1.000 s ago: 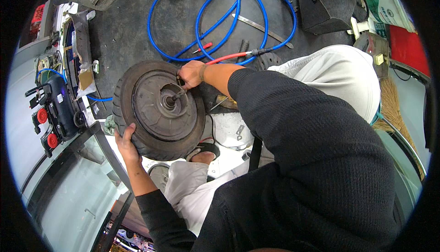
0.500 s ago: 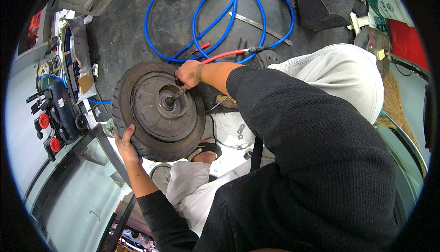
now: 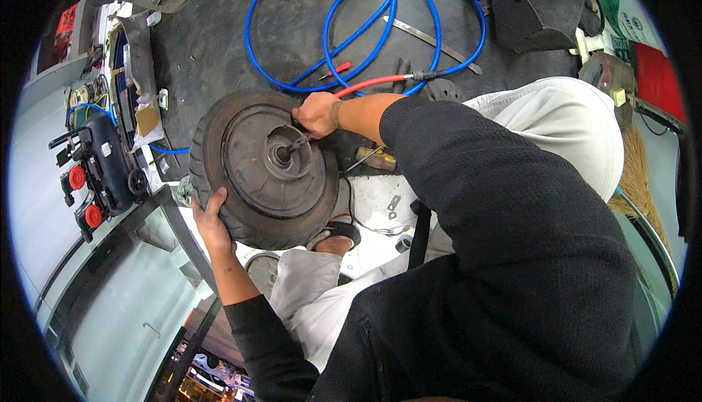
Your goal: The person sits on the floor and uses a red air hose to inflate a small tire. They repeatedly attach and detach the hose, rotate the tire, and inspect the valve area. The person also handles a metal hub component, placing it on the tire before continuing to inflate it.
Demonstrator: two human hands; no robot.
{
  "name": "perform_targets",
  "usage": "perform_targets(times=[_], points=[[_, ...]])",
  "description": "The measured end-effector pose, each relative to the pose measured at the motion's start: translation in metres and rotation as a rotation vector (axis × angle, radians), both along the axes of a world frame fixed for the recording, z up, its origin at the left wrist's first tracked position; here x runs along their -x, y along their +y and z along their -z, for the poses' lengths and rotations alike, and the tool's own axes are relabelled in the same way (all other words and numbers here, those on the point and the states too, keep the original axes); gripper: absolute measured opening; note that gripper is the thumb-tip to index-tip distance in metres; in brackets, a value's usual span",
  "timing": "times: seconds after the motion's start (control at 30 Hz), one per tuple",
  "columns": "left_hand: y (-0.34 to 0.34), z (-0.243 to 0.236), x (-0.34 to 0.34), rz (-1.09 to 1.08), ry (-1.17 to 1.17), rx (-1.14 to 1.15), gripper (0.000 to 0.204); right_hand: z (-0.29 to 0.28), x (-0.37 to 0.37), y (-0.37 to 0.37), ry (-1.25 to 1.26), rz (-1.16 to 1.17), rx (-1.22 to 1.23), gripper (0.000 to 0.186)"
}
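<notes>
Since the earlier frame, the whole scene had slid slightly rightward in view, and the black rubber-tyred wheel with a round, dusty grey hub (image 3: 256, 170) had slid with it; both hands kept their places on it. The dark grey, mat-like surface (image 3: 201, 43) spread out beyond the hands. Above the right hand (image 3: 316, 115), a long, bright blue flexible hose (image 3: 247, 32) lay in overlapping loops. The wheel itself was tilted between the two hands, its hub facing up. Well apart, up and to the right of the right hand, stood an angular black box (image 3: 545, 10). To the left of the left hand (image 3: 212, 223) was a black cylindrical tank with red round parts (image 3: 106, 160). The left hand was grasping the tyre's lower left edge, thumb across its sidewall. The right hand was curled at the wheel's upper right; its fingertips were partly hidden, so what it gripped I couldn't tell. A short red hose section (image 3: 373, 82) ran up to that hand. Up and right of it lay a flat silver metal strip (image 3: 435, 45); below and right, a yellow-handled tool (image 3: 379, 158); just above, a thin red-handled tool (image 3: 338, 70).
</notes>
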State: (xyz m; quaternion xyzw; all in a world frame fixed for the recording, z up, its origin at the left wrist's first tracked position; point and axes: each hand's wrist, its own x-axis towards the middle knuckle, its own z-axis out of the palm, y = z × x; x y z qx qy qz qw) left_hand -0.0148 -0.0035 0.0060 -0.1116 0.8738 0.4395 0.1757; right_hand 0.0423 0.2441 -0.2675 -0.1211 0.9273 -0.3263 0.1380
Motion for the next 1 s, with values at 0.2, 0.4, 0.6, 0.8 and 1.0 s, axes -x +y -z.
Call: perform_targets(times=[0.2, 0.4, 0.6, 0.8, 1.0], points=[[-0.004, 0.004, 0.003, -0.001, 0.002, -0.05, 0.104, -0.008, 0.003, 0.002, -0.085, 0.02, 0.012, 0.053], [-0.005, 0.004, 0.005, 0.05, -0.039, -0.088, 0.113, -0.012, 0.005, 0.007, -0.056, -0.038, -0.011, 0.053], [0.003, 0.001, 0.003, 0.032, 0.024, 0.036, 0.122, -0.018, 0.004, 0.009, -0.086, -0.031, -0.025, 0.055], [0.007, -0.001, 0.0, -0.017, 0.014, 0.035, 0.124, -0.02, 0.004, 0.01, -0.095, -0.029, -0.004, 0.054], [0.011, -0.005, -0.003, 0.0, 0.031, 0.072, 0.123, -0.011, 0.005, 0.008, 0.01, -0.051, -0.031, 0.052]])
